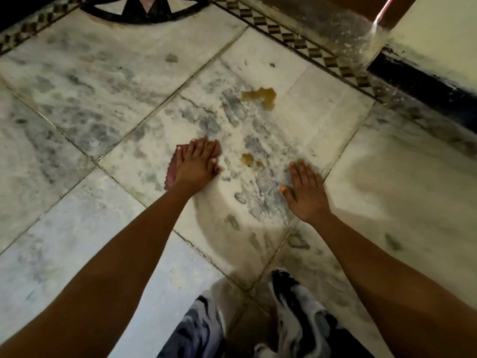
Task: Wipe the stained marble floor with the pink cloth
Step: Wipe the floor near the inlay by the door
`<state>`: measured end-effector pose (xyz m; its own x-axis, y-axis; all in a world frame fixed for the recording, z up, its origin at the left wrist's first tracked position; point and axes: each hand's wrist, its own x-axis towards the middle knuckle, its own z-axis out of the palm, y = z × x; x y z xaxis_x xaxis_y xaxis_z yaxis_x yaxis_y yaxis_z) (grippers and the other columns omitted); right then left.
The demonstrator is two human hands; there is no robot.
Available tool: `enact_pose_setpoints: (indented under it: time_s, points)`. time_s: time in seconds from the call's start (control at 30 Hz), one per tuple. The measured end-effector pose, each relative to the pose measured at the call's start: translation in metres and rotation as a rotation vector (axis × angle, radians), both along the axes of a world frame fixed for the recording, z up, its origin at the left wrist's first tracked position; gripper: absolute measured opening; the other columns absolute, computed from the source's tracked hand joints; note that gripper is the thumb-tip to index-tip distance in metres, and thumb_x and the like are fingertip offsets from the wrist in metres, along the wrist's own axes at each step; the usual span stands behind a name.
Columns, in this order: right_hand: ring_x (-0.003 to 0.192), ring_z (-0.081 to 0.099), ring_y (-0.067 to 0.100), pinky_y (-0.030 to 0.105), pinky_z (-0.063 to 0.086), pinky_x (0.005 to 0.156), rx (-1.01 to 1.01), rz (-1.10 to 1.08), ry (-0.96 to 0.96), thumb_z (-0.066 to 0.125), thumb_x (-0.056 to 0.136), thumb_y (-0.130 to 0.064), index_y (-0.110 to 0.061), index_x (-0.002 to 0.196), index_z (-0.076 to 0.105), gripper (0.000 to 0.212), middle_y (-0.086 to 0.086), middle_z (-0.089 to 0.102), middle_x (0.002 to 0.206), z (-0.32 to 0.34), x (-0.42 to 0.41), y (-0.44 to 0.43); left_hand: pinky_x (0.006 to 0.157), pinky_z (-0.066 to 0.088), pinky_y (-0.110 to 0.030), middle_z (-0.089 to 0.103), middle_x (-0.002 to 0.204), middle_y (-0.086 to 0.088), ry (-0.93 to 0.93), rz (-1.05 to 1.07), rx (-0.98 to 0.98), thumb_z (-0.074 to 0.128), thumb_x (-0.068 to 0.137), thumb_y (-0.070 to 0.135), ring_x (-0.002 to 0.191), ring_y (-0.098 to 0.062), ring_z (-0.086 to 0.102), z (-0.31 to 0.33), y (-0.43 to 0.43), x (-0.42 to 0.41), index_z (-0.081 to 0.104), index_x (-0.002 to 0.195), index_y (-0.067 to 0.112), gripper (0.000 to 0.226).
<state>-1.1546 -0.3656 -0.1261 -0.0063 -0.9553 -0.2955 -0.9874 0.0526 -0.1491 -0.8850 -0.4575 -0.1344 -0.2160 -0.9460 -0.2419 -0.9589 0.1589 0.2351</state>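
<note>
My left hand [197, 164] presses flat on the pink cloth [171, 174], which lies on a grey-veined white marble floor tile [232, 140]; only the cloth's left edge and a corner past the fingertips show. My right hand [305, 193] rests flat on the same tile, fingers spread, holding nothing. A small yellow-brown stain [249, 159] lies between the two hands. A larger yellow-brown stain [262, 96] sits farther away, beyond both hands.
A checkered inlay border [299, 41] runs along the far side. A dark skirting and pale wall [426, 81] stand at the right, with a pink-white stick [382, 14] leaning there. A black inlay motif [144, 11] is at the top. My patterned trouser knees [296, 313] are at the bottom.
</note>
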Motion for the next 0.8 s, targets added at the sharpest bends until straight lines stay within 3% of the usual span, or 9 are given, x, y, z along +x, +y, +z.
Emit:
enact_pose_setpoints:
  time_s: [0.1,0.2,0.33,0.4,0.57,0.67,0.8]
  points:
    - [0.147,-0.002,0.025,0.034,-0.009,0.115,-0.048,-0.034,-0.037,-0.002,0.081,-0.061,-0.014,0.151,0.005,0.085,0.009,-0.002,0.159,-0.012,0.005,-0.001,0.115,-0.003,-0.044,0.016,0.157,-0.003,0.057,-0.097,-0.048,0.013,0.093,0.044,0.145,-0.022,0.008,-0.007,0.023,-0.016,0.021,0.148,0.024,0.06]
    - [0.146,0.009,0.024,0.034,-0.002,0.117,-0.178,-0.024,-0.045,0.017,0.093,-0.055,-0.015,0.151,0.016,0.07,0.009,0.01,0.159,-0.024,0.004,0.007,0.114,0.001,-0.039,0.027,0.154,-0.006,0.046,-0.165,-0.145,0.019,0.096,0.04,0.143,-0.024,0.02,-0.01,0.042,-0.002,0.03,0.146,0.024,0.054]
    - [0.145,0.015,0.023,0.037,0.007,0.118,-0.248,-0.059,-0.07,0.029,0.095,-0.049,-0.015,0.149,0.024,0.064,0.009,0.017,0.157,-0.029,0.004,0.004,0.114,0.002,-0.042,0.025,0.155,-0.006,-0.01,0.097,-0.162,0.025,0.096,0.034,0.143,-0.026,0.018,-0.012,-0.01,-0.007,0.029,0.147,0.024,0.052]
    - [0.145,0.016,0.024,0.037,0.007,0.118,-0.253,-0.057,-0.076,0.03,0.095,-0.047,-0.014,0.149,0.025,0.064,0.01,0.018,0.157,-0.03,0.004,0.003,0.115,0.002,-0.044,0.024,0.155,-0.005,-0.004,0.119,-0.159,0.024,0.096,0.034,0.144,-0.025,0.017,-0.013,-0.038,-0.033,0.027,0.147,0.025,0.052]
    - [0.143,0.021,0.026,0.038,0.009,0.117,-0.293,-0.062,-0.081,0.034,0.093,-0.047,-0.013,0.148,0.029,0.064,0.011,0.023,0.156,-0.033,0.004,0.004,0.116,-0.001,-0.043,0.024,0.155,-0.004,0.029,-0.199,-0.121,0.019,0.096,0.04,0.144,-0.024,0.015,-0.015,-0.02,-0.105,0.023,0.148,0.025,0.054]
    - [0.142,0.025,0.028,0.041,0.015,0.117,-0.327,-0.061,-0.082,0.037,0.093,-0.046,-0.012,0.146,0.033,0.063,0.013,0.028,0.154,-0.035,0.002,0.004,0.115,0.003,-0.044,0.027,0.154,-0.005,0.032,-0.444,-0.155,0.022,0.096,0.039,0.143,-0.024,0.021,-0.014,0.014,-0.091,0.028,0.147,0.023,0.053]
    - [0.143,0.022,0.027,0.042,0.015,0.117,-0.336,-0.051,-0.087,0.036,0.093,-0.047,-0.012,0.147,0.03,0.064,0.012,0.025,0.155,-0.037,0.002,0.005,0.113,0.005,-0.052,0.022,0.155,-0.01,-0.151,-0.416,-0.296,0.027,0.097,0.042,0.143,-0.029,0.017,-0.012,0.016,-0.04,0.029,0.146,0.03,0.051]
